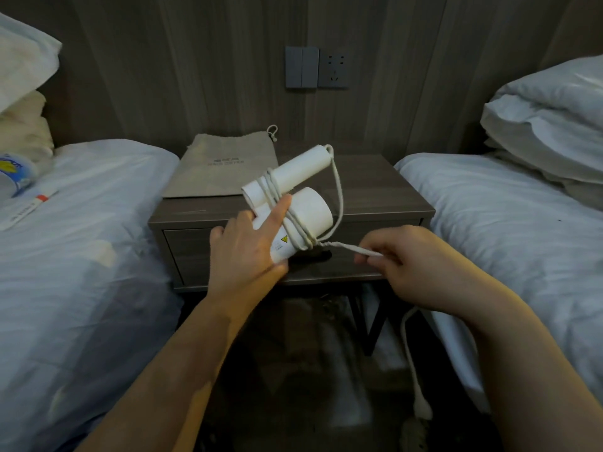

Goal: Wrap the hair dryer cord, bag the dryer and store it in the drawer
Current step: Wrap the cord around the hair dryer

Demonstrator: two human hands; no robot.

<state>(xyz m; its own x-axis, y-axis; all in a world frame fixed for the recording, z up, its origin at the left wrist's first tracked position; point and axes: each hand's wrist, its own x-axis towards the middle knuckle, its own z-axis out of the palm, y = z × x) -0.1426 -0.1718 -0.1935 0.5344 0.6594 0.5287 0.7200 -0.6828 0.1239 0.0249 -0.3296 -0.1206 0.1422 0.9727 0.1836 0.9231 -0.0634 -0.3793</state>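
A white hair dryer (305,208) with its handle folded hangs in the air in front of the nightstand, held by my left hand (244,252), whose forefinger lies along the barrel. Several turns of white cord (337,190) go round the body. My right hand (404,259) pinches the cord just right of the dryer and holds it taut. The rest of the cord hangs below that hand, with the plug (422,409) near the floor. A beige drawstring bag (225,168) lies flat on the nightstand. The drawer (189,252) below is closed.
The dark wooden nightstand (391,194) stands between two beds with white bedding (81,239) (522,230). Pillows (551,115) are piled at the right. A switch and socket panel (316,67) is on the wall. A packet and papers (19,187) lie on the left bed.
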